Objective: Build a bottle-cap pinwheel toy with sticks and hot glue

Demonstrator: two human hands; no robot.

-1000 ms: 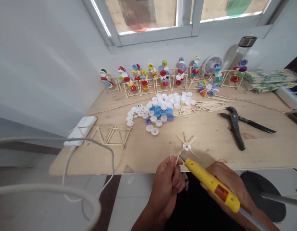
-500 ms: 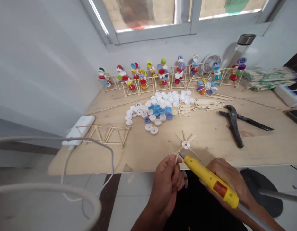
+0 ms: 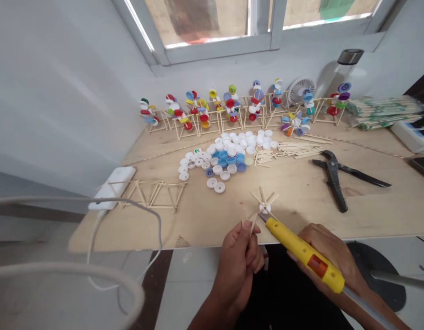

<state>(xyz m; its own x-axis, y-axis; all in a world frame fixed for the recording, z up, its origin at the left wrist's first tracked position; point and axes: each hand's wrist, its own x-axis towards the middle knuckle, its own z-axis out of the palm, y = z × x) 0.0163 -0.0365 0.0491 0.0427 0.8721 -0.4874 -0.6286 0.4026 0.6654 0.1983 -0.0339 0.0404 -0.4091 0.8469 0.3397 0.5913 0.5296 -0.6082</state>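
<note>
My left hand [image 3: 241, 256] is closed at the table's front edge, pinching thin wooden sticks [image 3: 253, 223] that point up between thumb and fingers. My right hand [image 3: 327, 250] is wrapped around a yellow hot glue gun [image 3: 294, 245] with an orange switch and a pale rod at its rear. Its metal tip points up and left, just right of the sticks. Beyond the tip, a white bottle cap [image 3: 265, 208] lies on the table with several sticks spreading from it like spokes; the glue gun's nose partly covers its lower side.
White and blue caps [image 3: 228, 156] lie mid-table beside loose sticks [image 3: 297, 149]. Black pliers [image 3: 333, 178] rest at right. A stick frame [image 3: 153, 195] and a power strip [image 3: 113, 188] with a looping cable are at left. Cap wheels on stick frames [image 3: 203, 118] line the back.
The glue gun and my right hand have shifted slightly right, drawing the tip a little away from the sticks. My left hand stays nearly still.
</note>
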